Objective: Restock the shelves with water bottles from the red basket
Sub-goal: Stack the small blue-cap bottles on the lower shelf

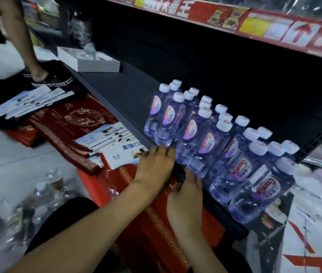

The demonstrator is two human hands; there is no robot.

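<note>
**Head view: both hands at the shelf's front edge beside the rows of bottles**

The water bottles (205, 134) stand upright in close rows on the dark shelf (116, 85), white caps up, filling its right part up to the front edge. The left hand (155, 166) lies at that edge with fingers spread and fairly straight, tips just beside the nearest bottle. The right hand (185, 198) is close beside it, touching a small dark object (180, 175) between the two hands; whether its fingers pinch the object cannot be told. Further left on the shelf sits a white box (89, 61). Below the edge lie red gold-patterned boxes (73, 123) with leaflets (114, 142) on them. Blurred loose bottles (54, 180) stand on the floor at lower left. Another person's arm (16, 30) reaches down at upper left.
</note>
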